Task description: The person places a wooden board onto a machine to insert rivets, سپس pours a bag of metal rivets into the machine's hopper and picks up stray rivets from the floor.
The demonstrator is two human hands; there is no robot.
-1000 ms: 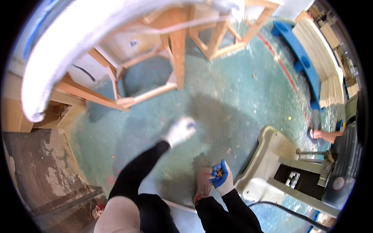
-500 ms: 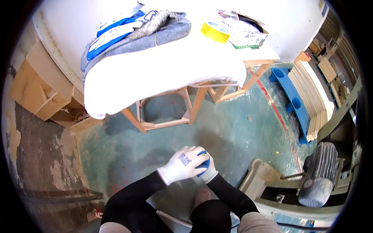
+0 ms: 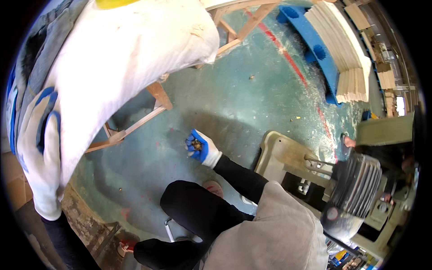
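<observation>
The right hand (image 3: pixel 201 147) cups small dark bits (image 3: pixel 196 144) over open green floor (image 3: pixel 252 108), the left hand (image 3: pixel 38 148) flat by the white-draped table (image 3: pixel 135 49) edge.

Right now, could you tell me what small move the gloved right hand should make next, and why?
Probably keep the blue-and-white gloved right hand cupped and level: its palm holds a small heap of dark bits over the green floor, and the raised left gloved hand is far away.

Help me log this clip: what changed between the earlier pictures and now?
The hands parted: the left hand rose beside the white-covered table, the right hand dropped low, palm up, cupping small dark bits. Gloves stayed on, and the green floor and machine kept their places.
</observation>
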